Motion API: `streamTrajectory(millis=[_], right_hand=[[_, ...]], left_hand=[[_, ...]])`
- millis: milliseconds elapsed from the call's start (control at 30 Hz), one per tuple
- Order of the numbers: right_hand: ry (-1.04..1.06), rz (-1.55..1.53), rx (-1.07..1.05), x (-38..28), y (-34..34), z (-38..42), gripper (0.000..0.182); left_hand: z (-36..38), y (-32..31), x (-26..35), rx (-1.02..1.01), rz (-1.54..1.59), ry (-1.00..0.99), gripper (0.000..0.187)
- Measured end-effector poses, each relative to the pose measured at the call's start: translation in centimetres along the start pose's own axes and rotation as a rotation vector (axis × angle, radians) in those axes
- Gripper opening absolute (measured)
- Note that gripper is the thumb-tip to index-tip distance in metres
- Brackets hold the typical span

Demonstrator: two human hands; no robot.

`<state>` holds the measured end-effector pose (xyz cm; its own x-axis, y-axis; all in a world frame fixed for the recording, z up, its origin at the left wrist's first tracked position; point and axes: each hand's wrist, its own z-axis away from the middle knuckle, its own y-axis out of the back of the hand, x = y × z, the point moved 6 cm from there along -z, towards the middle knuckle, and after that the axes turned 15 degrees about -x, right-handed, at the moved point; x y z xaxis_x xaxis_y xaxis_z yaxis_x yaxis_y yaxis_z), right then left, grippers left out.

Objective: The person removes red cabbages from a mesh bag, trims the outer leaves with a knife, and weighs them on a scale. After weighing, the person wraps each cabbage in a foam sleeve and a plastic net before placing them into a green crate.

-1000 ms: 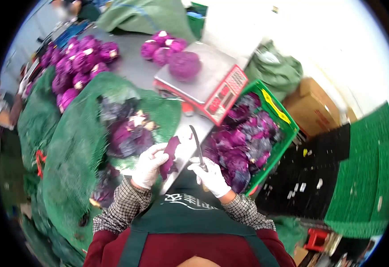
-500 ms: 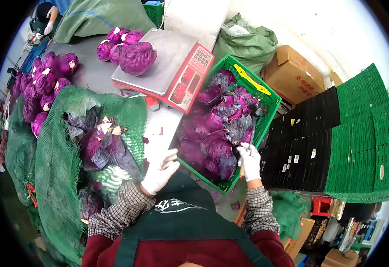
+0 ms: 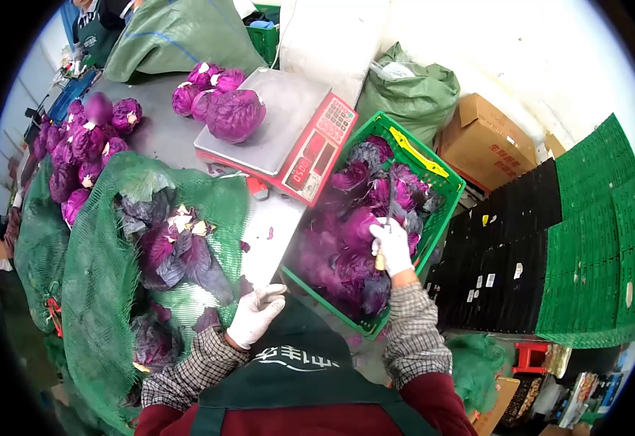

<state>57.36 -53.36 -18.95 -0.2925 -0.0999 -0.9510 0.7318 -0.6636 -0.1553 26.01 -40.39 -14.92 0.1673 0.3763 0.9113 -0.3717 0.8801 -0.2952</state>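
My right hand (image 3: pixel 394 247), in a white glove, grips a knife by its yellowish handle (image 3: pixel 380 260). The narrow blade points up and away, over the green crate (image 3: pixel 433 211). Purple cabbages and loose leaves (image 3: pixel 346 247) fill that crate. My left hand (image 3: pixel 258 316), also gloved, is in front of my apron, left of the crate's near corner. Its fingers are partly bent, thumb apart, with nothing visible in them. Left of it lies a green mesh sack (image 3: pixel 99 291) with dark outer leaves (image 3: pixel 168 254) on it.
A red scale (image 3: pixel 310 160) bears a cabbage (image 3: pixel 236 116), with several more beside it. Cabbages (image 3: pixel 85 145) are piled at the left. Stacked green and black crates (image 3: pixel 506 240) and a carton (image 3: pixel 488 142) stand right. Another person (image 3: pixel 99 33) is at the back left.
My right hand has moved from the crate's right rim to over the cabbages, bringing the knife into view. My left hand has dropped slightly nearer my body.
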Motion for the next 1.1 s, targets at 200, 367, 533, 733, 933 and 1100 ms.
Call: streamTrajectory(millis=[200, 367, 533, 733, 933, 1100], right_hand=[[0.065, -0.602, -0.385, -6.7, -1.8, 4.9, 0.025], [0.086, -0.559, -0.471, -9.8, -5.5, 7.2, 0.025], [0.036, -0.069, -0.413, -10.5, -7.1, 8.2, 0.023], [0.001, 0.109, -0.375, -10.8, -7.8, 9.3, 0.018], [0.063, 0.222, -0.39, -12.8, -9.5, 10.4, 0.019], [0.118, -0.101, -0.38, -12.6, -9.8, 9.8, 0.021]], left_hand=[[-3.4, -1.4, 2.7, -0.136, 0.034, -0.097, 0.04], [-7.2, -4.6, 4.7, -0.371, 0.239, -0.046, 0.049], [-8.5, -5.3, 7.7, -0.521, 0.763, -0.425, 0.023], [-8.0, -5.5, 11.0, -0.399, 0.826, -0.275, 0.038], [-8.8, -3.1, 10.4, -0.387, 0.267, -0.302, 0.051], [-8.8, -2.0, 11.1, -0.491, -0.186, -0.238, 0.049]])
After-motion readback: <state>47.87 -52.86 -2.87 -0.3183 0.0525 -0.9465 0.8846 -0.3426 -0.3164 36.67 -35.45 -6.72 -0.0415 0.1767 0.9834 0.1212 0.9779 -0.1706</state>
